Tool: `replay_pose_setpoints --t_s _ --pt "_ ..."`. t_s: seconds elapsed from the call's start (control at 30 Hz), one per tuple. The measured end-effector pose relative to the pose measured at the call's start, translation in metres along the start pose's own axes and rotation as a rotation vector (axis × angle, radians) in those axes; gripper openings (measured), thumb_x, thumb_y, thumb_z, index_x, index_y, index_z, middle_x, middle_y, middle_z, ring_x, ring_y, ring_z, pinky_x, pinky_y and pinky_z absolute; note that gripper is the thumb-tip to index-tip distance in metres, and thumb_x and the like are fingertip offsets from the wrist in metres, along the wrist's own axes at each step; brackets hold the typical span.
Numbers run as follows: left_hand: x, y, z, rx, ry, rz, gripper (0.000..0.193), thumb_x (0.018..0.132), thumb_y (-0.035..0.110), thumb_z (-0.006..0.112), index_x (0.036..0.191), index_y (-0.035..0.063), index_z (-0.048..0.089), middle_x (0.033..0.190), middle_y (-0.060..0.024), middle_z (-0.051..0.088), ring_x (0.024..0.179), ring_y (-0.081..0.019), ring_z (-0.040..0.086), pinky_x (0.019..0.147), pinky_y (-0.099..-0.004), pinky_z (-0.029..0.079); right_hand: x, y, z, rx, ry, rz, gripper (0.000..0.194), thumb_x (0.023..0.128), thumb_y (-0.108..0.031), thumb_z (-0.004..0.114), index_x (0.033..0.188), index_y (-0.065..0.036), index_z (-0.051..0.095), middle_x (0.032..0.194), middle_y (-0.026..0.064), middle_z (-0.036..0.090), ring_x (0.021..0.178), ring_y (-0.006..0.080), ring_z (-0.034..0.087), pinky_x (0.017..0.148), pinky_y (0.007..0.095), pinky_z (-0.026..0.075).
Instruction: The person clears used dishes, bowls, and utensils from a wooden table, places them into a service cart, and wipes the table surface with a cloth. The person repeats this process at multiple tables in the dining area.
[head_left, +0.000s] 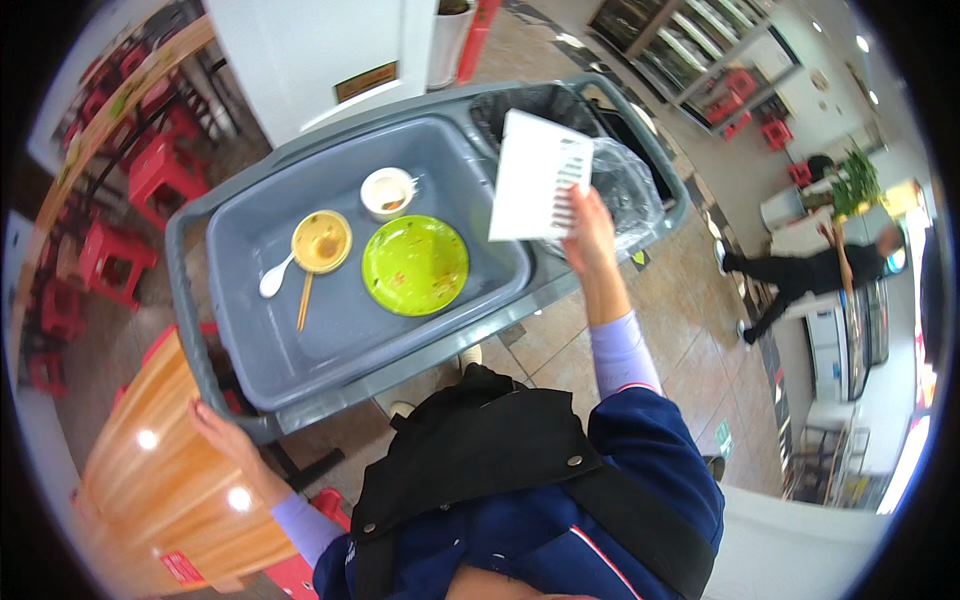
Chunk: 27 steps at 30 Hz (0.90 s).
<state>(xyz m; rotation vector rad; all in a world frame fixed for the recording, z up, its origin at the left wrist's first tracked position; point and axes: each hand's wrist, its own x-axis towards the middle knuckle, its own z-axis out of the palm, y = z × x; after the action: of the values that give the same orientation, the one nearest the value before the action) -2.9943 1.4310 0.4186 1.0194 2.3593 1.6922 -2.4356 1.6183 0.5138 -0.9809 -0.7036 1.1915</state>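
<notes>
My right hand (590, 232) grips a flat white panel (531, 176) by its lower right edge, above two bag-lined bins. A row of dark marks or slots runs along it; blur hides which. My left hand (232, 446) is beside the near left corner of a grey cart (345, 397), over a wooden table; whether it touches the cart cannot be told. In the cart's grey tub (300, 367) lie a soiled green plate (415, 266), a yellow bowl (322, 240) with residue, a small white cup (388, 193) with scraps, a white spoon (276, 277) and chopsticks (304, 304).
Black (525, 105) and clear (630, 195) bags line the cart's bins. A wood-grain table (165, 487) adjoins the cart at left. Red stools (165, 176) stand farther left, and a white pillar (300, 52) rises behind. A person in black (817, 270) is across the tiled floor.
</notes>
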Motion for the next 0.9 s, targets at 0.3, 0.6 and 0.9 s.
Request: replay_pose_setpoints --t_s 0.3,0.6,0.9 --pt "-0.010 0.067 0.001 0.266 0.145 0.072 0.047 0.097 0.029 0.039 0.125 -0.0078 0.042 0.128 -0.0228 0.045 0.118 -0.0316 0.043 0.100 -0.0363 0.033 0.173 -0.145 -0.149 -1.306 0.452 -0.581 0.020 0.087 -0.024 0.053 0.096 -0.007 0.059 0.080 0.0181 0.063 0.074 0.0353 0.062 0.066 0.0426 0.048" --pt "-0.048 0.142 0.080 0.510 0.102 0.309 0.042 0.095 0.028 0.046 0.117 -0.0069 0.050 0.117 -0.0216 0.053 0.108 -0.0327 0.050 0.093 -0.0375 0.038 0.274 -0.105 -0.197 -1.882 0.182 -0.407 0.018 0.084 -0.024 0.053 0.088 -0.007 0.059 0.078 0.0183 0.064 0.075 0.0364 0.063 0.065 0.0464 0.050" --pt "-0.054 0.184 0.141 0.626 0.021 0.351 0.038 0.094 0.025 0.047 0.118 -0.0053 0.050 0.117 -0.0188 0.053 0.108 -0.0310 0.051 0.090 -0.0352 0.042 0.314 -0.129 -0.281 -1.040 0.248 -0.177 0.044 0.090 -0.038 0.047 0.075 0.000 0.063 0.065 0.0128 0.063 0.062 0.0218 0.063 0.063 0.0336 0.050"
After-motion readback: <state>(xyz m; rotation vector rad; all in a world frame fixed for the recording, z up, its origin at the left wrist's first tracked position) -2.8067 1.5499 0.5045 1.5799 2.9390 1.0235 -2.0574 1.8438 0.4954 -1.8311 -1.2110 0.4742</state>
